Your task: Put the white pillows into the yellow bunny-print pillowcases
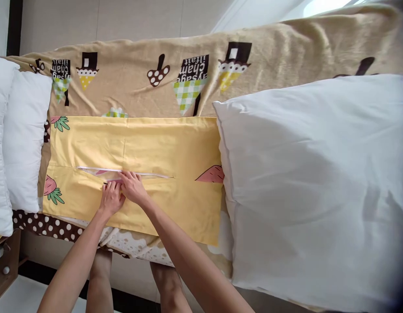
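A yellow pillowcase (175, 148) with carrot prints lies flat on the blanket. Along its middle runs a long zipper opening (155, 175), parted into a narrow gap with pale, pink-printed fabric showing inside. My left hand (111, 196) has its fingers curled over the lower edge of the gap. Just right of it, touching or nearly so, my right hand (133, 187) is closed at the gap, its fingertips by the white zipper tape of the upper edge. The tips of several fingers are hidden in the fabric.
A large white pillow (312, 187) lies on the right, against the pillowcase's end. More white pillows (25, 139) are stacked at the left. A tan printed blanket (129, 69) covers the bed. Below left stands a wooden drawer unit (7, 265).
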`<state>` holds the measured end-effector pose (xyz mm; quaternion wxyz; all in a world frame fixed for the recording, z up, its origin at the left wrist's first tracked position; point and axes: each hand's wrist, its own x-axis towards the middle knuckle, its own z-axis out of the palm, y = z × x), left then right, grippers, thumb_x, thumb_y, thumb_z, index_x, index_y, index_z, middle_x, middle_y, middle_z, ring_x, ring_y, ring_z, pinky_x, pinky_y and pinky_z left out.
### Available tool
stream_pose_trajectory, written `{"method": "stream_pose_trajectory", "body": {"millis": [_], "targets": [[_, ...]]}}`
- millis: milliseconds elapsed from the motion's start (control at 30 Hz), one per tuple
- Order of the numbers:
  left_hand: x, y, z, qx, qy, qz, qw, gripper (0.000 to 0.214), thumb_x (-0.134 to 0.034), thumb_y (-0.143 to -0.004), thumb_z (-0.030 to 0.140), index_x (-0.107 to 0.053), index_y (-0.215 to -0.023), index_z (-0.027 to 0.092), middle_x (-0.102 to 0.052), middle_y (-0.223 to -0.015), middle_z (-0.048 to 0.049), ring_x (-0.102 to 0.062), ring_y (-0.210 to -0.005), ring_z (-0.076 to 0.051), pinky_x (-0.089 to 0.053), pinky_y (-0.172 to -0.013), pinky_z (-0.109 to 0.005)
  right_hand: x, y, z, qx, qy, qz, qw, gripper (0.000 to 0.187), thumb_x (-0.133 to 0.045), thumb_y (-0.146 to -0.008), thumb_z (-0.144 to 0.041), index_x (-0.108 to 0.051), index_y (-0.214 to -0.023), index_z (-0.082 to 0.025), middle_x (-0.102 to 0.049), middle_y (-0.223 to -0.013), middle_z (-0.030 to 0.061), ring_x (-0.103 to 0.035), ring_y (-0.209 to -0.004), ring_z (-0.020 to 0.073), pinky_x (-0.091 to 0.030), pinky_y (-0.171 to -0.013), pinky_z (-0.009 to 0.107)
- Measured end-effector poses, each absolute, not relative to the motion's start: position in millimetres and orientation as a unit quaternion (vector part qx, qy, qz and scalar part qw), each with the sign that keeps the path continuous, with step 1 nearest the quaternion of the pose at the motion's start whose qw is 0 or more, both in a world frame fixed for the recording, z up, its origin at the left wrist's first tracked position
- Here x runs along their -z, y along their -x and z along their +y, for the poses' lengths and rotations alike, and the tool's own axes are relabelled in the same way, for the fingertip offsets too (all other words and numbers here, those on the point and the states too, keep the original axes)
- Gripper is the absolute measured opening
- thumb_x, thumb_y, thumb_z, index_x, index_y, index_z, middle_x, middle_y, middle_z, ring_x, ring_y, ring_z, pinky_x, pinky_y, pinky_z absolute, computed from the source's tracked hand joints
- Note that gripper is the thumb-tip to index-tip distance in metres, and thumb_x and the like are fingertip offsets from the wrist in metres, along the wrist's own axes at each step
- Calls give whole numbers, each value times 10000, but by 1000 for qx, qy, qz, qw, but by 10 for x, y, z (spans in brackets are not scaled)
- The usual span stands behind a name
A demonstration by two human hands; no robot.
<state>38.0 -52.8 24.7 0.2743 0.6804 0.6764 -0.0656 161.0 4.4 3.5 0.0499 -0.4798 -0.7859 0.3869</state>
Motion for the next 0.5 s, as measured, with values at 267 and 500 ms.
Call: {"method": "stream_pose_trajectory", "body": {"millis": [267, 500], "targets": [[-281, -198, -514, 39, -648, 654, 389, 179, -435, -902, 216, -602, -965, 197, -682, -918, -73, -623, -925, -232, -432, -836, -373, -90, -1418, 1118, -435, 544, -717, 17, 407, -466, -839, -194, -578, -1229, -158, -635, -1240, 141, -563, -1140, 305, -435, -960, 448], [-363, -73, -754, -82, -555, 700, 441, 303, -356, -957, 289, -643, -981, 195, -706, -1000, -74, -650, -957, -182, -515, -830, -307, -229, -1552, 1307, -533, 532, -655, 56, 421, -513, -832, -195, -587, -1246, -187, -674, -1202, 81, -622, -1096, 267, -495, -928, 402]]}}
